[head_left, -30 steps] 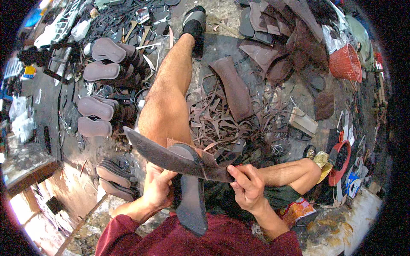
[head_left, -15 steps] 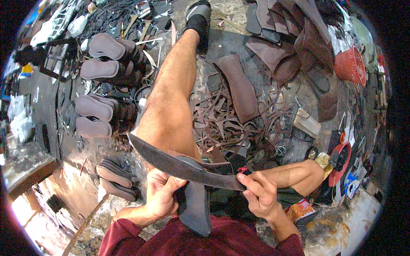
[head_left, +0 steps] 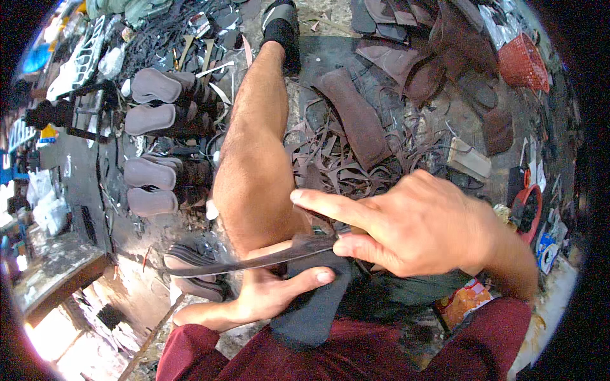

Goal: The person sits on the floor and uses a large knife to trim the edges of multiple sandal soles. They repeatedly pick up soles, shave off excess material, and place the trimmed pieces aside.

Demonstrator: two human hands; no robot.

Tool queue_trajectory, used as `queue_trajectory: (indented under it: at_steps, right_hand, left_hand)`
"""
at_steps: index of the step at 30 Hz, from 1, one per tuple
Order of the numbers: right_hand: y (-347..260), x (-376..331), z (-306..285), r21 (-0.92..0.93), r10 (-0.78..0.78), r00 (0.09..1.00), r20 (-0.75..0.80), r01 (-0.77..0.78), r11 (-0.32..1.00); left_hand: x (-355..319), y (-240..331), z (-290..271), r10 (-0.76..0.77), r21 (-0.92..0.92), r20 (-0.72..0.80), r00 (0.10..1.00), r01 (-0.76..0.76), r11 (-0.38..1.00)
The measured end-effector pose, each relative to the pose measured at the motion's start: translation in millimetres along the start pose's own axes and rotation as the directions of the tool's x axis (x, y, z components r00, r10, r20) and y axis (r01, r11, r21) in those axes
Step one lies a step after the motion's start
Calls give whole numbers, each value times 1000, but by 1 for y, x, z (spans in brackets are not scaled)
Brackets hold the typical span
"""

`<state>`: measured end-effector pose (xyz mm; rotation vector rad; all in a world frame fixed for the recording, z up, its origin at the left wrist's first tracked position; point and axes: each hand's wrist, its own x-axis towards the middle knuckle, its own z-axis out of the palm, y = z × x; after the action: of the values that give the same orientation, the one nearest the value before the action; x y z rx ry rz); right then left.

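Observation:
My left hand (head_left: pixel 264 295) grips a flat dark sole (head_left: pixel 311 311), its thumb laid across the top and its other fingers mostly underneath. A long dark strip of sheet material (head_left: pixel 238 265) crosses just above that thumb, seen nearly edge-on, with its free end reaching out to the left. At the strip's right end is my right hand (head_left: pixel 426 228), its thumb against the material and its forefinger stretched out above. The remaining fingers of this hand are curled and partly hidden, and motion blurs it slightly. My bent knee (head_left: pixel 257 184) lies just beyond the strip.
Stacks of greyish-brown insoles (head_left: pixel 152 120) stand on the left, with more soles (head_left: pixel 197 273) nearer me. Ahead lie thin offcuts (head_left: pixel 337 155) and a large brown sheet piece (head_left: pixel 356 117). A red basket (head_left: pixel 524 60) is at far right, below it a red ring-shaped thing (head_left: pixel 530 213).
My right hand has come up and inward, its forefinger now extended. The strip has turned from showing its broad face to nearly edge-on. The whole view has shifted slightly.

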<state>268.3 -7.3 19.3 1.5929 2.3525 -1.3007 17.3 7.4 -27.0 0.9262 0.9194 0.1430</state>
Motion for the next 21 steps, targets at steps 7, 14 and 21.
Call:
queue_trajectory:
  at_steps: [7,14,21]
  right_hand:
    - [38,-82,50,603,122,922,-367,136,786]
    - [-39,-90,133,727,639,350,-685,389,566]
    - [-49,-106,185,638,612,186,-768,298,710]
  left_hand:
    - [15,-52,-51,102,-426,711,696,311,850]
    - [24,-23,101,645,-627,-7,764,-506,592]
    - [39,15,112,279,-715,-207,938,-340,611]
